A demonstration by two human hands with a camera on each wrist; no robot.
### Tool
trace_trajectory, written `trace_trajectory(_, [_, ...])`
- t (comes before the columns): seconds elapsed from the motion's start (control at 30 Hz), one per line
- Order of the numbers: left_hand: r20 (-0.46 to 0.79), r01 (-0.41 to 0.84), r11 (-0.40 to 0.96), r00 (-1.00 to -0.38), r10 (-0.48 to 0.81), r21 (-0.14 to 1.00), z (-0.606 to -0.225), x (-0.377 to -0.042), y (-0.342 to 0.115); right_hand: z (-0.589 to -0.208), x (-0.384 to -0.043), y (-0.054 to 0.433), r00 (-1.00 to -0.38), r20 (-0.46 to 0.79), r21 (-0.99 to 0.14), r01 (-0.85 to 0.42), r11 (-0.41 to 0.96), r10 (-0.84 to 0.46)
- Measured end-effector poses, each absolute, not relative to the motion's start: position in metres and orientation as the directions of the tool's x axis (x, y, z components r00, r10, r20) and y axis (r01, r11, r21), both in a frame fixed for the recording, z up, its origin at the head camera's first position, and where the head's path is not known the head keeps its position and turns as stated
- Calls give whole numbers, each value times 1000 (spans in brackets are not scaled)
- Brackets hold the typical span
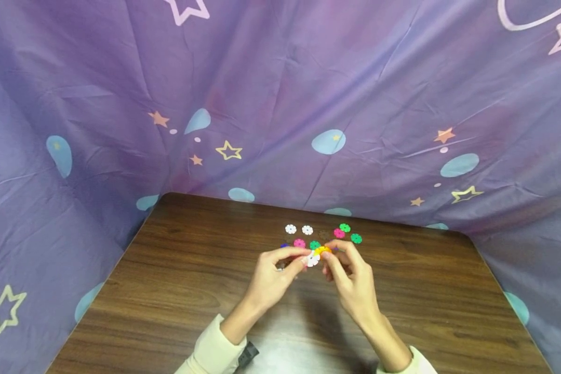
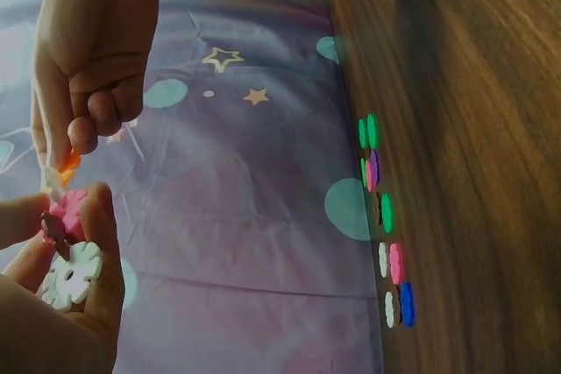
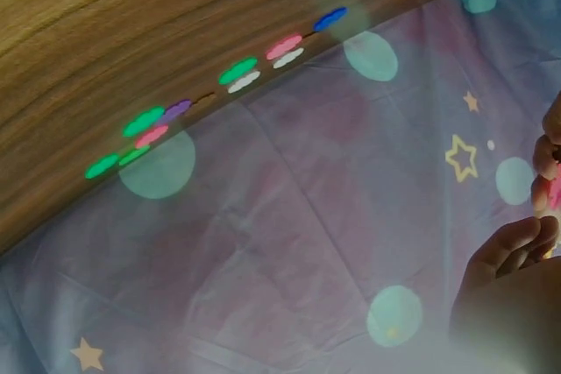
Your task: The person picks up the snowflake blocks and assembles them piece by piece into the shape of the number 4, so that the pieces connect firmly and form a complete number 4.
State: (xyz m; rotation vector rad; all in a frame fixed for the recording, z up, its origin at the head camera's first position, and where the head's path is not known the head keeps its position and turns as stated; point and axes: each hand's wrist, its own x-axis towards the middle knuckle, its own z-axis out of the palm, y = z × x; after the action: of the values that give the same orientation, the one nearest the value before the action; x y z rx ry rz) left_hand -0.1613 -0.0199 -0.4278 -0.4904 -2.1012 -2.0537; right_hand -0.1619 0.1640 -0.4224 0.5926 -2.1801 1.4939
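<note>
My left hand [image 1: 270, 276] grips a small chain of notched, flower-shaped plastic discs. In the left wrist view its fingers lie around a white disc [image 2: 75, 274], a brown disc [image 2: 54, 229] and a pink disc [image 2: 68, 213] that are slotted together. Another white disc [image 1: 312, 259] shows between the hands in the head view. My right hand [image 1: 354, 284] pinches an orange-yellow disc [image 1: 323, 251] between thumb and forefinger, right at the edge of that white one. Both hands are raised over the table; in the right wrist view fingers mostly hide the pieces.
On the wooden table [image 1: 191, 259], beyond my hands, lie several loose discs: white [image 1: 291, 229], pink [image 1: 299, 243], green [image 1: 356, 238], brown [image 1: 324, 234], blue [image 2: 407, 304] and purple [image 3: 177, 109]. A purple patterned cloth [image 1: 271, 104] hangs behind the table's far edge.
</note>
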Motion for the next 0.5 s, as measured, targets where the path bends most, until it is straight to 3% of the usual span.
trace_trajectory(0.3, [356, 363, 45, -927, 113, 931, -433, -164, -18, -424, -164, 175, -817, 553, -752, -575, 324, -167])
trace_trajectory(0.5, [331, 337, 46, -938, 98, 940, -431, -164, -18, -434, -172, 188, -891, 440, -738, -430, 520, -113])
